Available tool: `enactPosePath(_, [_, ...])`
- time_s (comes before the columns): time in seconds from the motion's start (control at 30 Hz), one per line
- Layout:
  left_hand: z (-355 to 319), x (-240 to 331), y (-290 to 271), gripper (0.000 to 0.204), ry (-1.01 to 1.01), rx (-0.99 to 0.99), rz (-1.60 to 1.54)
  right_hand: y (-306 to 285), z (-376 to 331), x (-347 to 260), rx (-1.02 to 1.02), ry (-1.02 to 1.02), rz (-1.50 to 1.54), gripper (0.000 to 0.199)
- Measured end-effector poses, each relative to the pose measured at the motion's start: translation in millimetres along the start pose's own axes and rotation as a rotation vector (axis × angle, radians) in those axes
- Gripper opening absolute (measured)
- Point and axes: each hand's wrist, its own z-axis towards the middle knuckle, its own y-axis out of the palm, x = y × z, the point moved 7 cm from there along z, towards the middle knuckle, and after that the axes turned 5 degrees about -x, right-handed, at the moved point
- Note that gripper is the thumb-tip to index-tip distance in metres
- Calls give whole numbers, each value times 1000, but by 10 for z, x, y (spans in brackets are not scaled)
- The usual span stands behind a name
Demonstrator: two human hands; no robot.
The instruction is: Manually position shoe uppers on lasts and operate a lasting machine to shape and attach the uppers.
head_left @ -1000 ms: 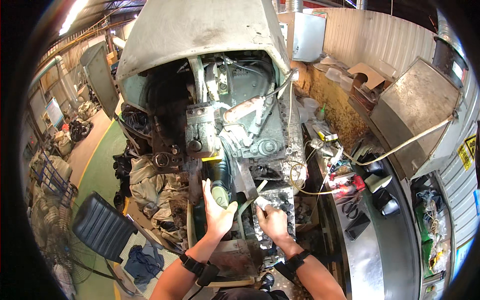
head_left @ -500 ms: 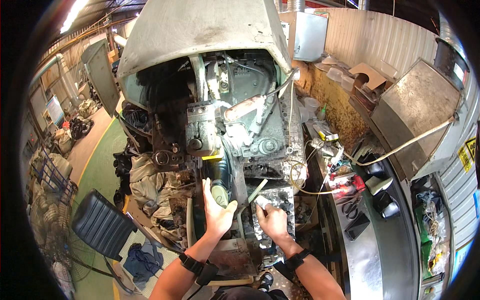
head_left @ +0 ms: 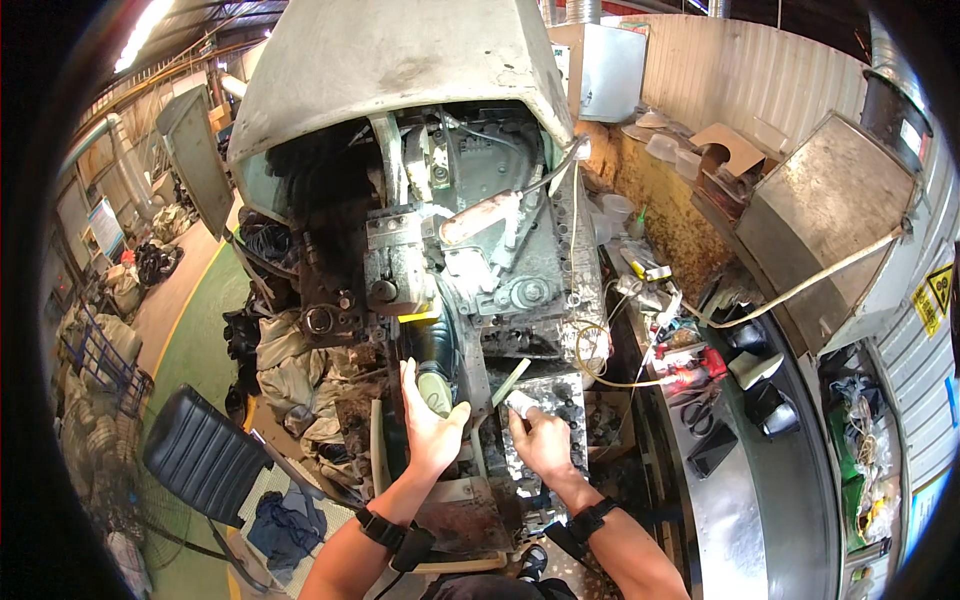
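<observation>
Just left of the middle of the machine (head_left: 470, 250), a dark, glossy, rounded piece (head_left: 432, 345) ends in a pale green oval face (head_left: 435, 392). My left hand (head_left: 432, 435) is around this near end, fingers straight along its left side and thumb spread to the right. Its palm side lies against the piece, and the fingers are not closed. To the right, my right hand (head_left: 543, 442) is closed with its fingertips around a small whitish piece (head_left: 520, 403), over a perforated metal plate (head_left: 570, 400). A pale strip (head_left: 511, 382) slants up just beyond it.
At right, a metal bench (head_left: 735, 510) carries a phone (head_left: 712, 452), scissors (head_left: 697, 413) and a red tool (head_left: 708, 370). A yellowish hose (head_left: 590, 365) loops beside the machine. At left stand a black chair (head_left: 205, 440), a wire fan (head_left: 120, 460) and heaped cloth (head_left: 295, 370).
The whole view has shifted slightly, with the machine a little further left. Both hands keep nearly the same pose and place on the pieces.
</observation>
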Motion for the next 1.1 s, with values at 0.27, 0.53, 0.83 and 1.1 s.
enactPosePath(0.27, [-22, 23, 30, 101, 17, -6, 0, -27, -15, 9, -14, 38, -15, 31])
enactPosePath(0.53, [-36, 77, 17, 102, 71, 5, 35, -62, -11, -45, -48, 89, -2, 30])
enactPosePath(0.83, [-56, 136, -6, 99, 138, 60, 95, 30, 21, 82, 7, 34, -83, 19])
enactPosePath(1.1, [-85, 37, -33, 98, 162, 57, 4, 120, -38, 212, -75, 170, 294, 25])
